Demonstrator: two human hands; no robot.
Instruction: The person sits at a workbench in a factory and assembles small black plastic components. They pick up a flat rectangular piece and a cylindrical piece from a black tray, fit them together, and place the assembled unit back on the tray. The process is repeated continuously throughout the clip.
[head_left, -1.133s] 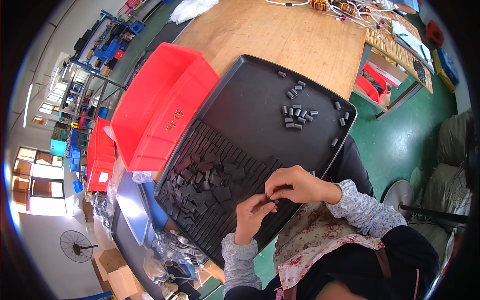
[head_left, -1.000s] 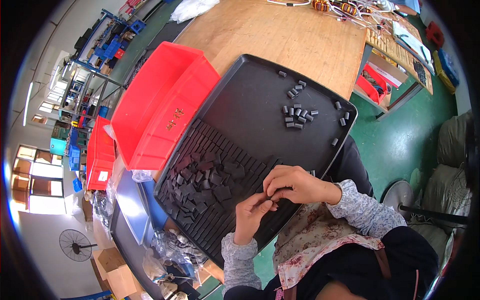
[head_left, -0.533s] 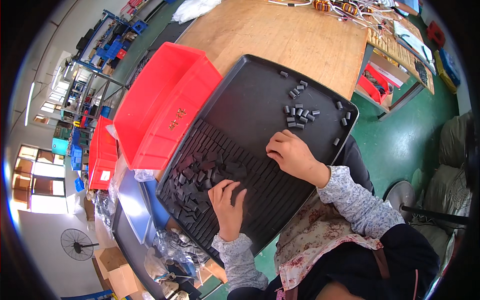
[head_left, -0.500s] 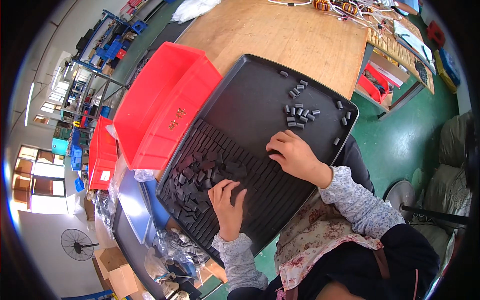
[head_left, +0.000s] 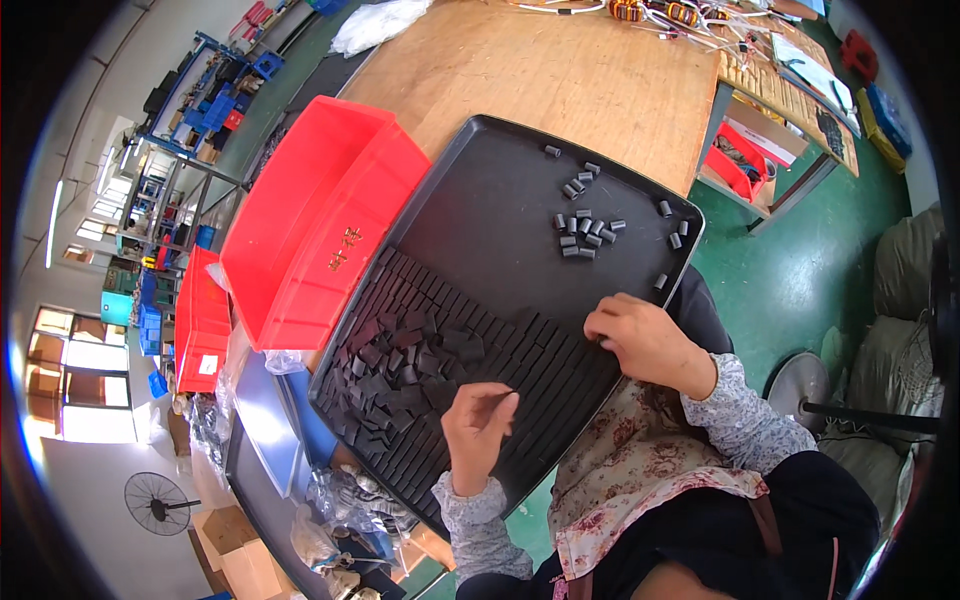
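Observation:
A black tray (head_left: 480, 220) lies at a slant before me, its near half covered with rows of small flat black blocks (head_left: 530, 400). Loose blocks of the same kind form a heap (head_left: 395, 375) on top of the rows at the left. My right hand (head_left: 645, 338) is at the right end of the rows, thumb and fingers pinched on a small black block that they mostly cover. My left hand (head_left: 474, 432) hovers over the rows beside the heap, fingers and thumb nearly together; whatever is between them is too dark to make out.
Short black cylinders (head_left: 585, 228) lie scattered in the tray's far right part. A red bin (head_left: 320, 230) stands against the tray's left side, with another red bin (head_left: 200, 320) behind it. The wooden table (head_left: 560, 60) stretches beyond. A pedestal fan (head_left: 157, 503) stands far left.
My right hand has moved right and nearer to the tray's right edge. My left hand has shifted slightly right and nearer me, its thumb and fingers drawing together.

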